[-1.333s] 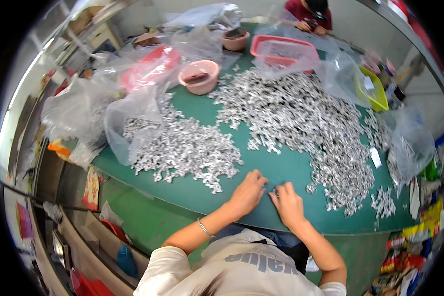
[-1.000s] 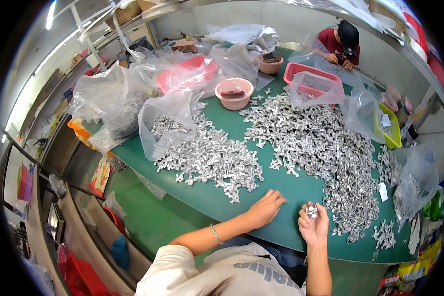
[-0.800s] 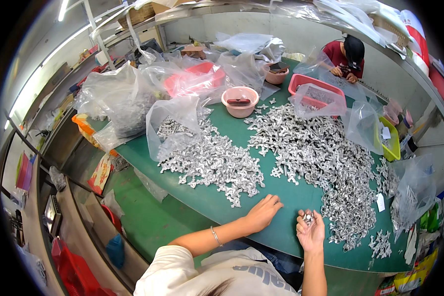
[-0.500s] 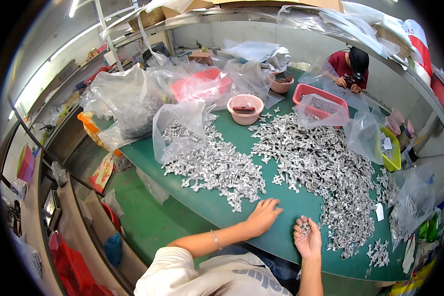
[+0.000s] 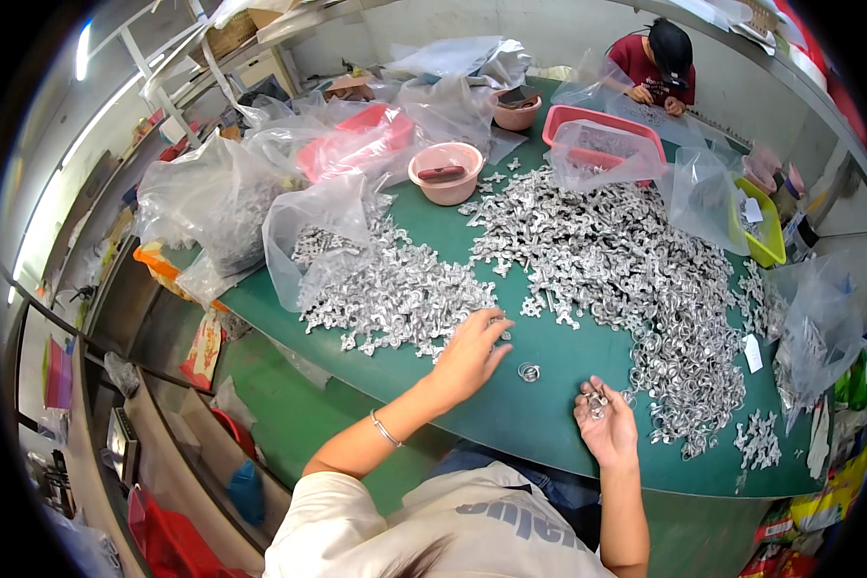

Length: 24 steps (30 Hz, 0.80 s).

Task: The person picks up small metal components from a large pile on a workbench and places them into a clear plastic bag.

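Observation:
My left hand (image 5: pixel 467 358) is over the near edge of the left heap of small silver metal parts (image 5: pixel 395 299), thumb apart from the curved fingers. Whether a fingertip touches a part is hard to make out. On the bare green tabletop beside it lies a ring-shaped metal piece (image 5: pixel 529 372). My right hand (image 5: pixel 609 429) is palm up near the table's front edge, its fingers curled around several small metal rings (image 5: pixel 595 400). Just beyond it spreads a heap of silver rings (image 5: pixel 689 385), which runs into a larger heap of branched metal parts (image 5: pixel 588 241).
Pink bowls (image 5: pixel 447 188), a pink tray (image 5: pixel 636 159) and a yellow-green basket (image 5: pixel 763 231) stand farther back. Clear plastic bags (image 5: pixel 212 193) crowd the left and right sides. A co-worker in a dark red shirt (image 5: pixel 631 58) handles small parts at the far right. Shelves line the left.
My left hand has moved away from the front edge, up to the left heap. A ring-shaped piece now lies on the table near where it was. My right hand still holds rings. The view has shifted.

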{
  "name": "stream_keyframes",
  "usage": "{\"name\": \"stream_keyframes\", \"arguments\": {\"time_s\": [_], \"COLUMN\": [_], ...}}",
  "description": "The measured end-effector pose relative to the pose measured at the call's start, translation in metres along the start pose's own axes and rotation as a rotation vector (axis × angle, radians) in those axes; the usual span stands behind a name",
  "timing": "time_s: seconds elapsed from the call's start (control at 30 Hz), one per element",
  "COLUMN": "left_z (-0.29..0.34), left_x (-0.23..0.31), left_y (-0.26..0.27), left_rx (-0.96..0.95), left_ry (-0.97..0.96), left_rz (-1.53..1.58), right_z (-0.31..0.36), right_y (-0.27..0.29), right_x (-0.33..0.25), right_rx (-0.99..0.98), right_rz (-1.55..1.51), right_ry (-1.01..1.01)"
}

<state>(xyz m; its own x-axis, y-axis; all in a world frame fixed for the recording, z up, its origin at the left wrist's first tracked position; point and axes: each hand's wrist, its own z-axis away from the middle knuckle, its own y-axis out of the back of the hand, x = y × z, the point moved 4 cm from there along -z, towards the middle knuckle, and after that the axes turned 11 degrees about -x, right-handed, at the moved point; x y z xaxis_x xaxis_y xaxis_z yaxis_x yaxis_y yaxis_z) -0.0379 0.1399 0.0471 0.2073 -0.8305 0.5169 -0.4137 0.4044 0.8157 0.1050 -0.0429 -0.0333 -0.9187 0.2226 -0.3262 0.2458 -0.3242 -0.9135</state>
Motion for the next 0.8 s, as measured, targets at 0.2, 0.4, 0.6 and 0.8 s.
{"name": "stream_keyframes", "arguments": {"time_s": [0.2, 0.4, 0.6, 0.8], "left_z": [-0.003, -0.004, 0.001, 0.008], "left_x": [-0.023, -0.015, 0.029, 0.009], "left_y": [0.028, 0.007, -0.055, -0.077], "left_rx": [0.070, -0.035, -0.201, -0.198], "left_ry": [0.106, 0.090, 0.011, 0.050], "left_rz": [-0.025, -0.001, -0.011, 0.103], "right_z": [-0.002, 0.001, -0.001, 0.004], "right_y": [0.002, -0.005, -0.002, -0.010], "right_x": [0.002, -0.003, -0.004, -0.004], "right_rx": [-0.018, -0.005, 0.018, -0.022], "right_rz": [0.012, 0.052, 0.125, 0.178], "right_ry": [0.015, 0.017, -0.002, 0.008]}}
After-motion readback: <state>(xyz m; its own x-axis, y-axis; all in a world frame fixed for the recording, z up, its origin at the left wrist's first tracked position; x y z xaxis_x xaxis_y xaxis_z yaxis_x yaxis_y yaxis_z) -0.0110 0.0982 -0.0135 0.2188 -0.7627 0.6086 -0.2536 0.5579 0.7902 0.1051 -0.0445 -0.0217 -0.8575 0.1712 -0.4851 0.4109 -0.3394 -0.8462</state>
